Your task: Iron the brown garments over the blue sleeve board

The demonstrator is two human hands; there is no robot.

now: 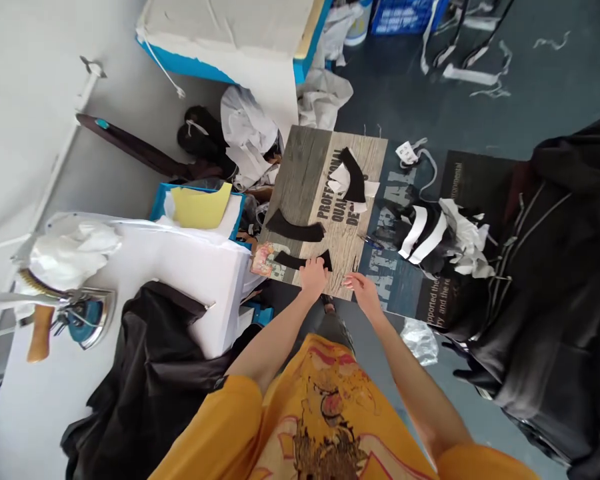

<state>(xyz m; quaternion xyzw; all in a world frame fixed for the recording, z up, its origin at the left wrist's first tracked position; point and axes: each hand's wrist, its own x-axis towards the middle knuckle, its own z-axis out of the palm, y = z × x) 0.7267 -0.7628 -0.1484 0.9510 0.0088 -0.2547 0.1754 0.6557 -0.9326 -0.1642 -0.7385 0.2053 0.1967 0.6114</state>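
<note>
I look down at a printed board (305, 173) lying low in front of me. My left hand (314, 275) rests flat, fingers spread, on a curved black fabric piece (293, 260) near the board's front edge. My right hand (363, 288) hovers at the board's edge beside it, fingers loosely apart, holding nothing I can make out. A second curved black piece (295, 231) lies just beyond. Farther off, a black piece (355, 177) sits on white pieces (339, 180). A pen-like tool (369, 240) lies right of my hands.
A pile of black and white cut pieces (440, 240) sits on the board's right part. Dark garments (560, 267) are heaped at the right. A white padded ironing table (180, 267) with an iron (83, 313) and black cloth (145, 380) stands at the left. Scraps litter the floor.
</note>
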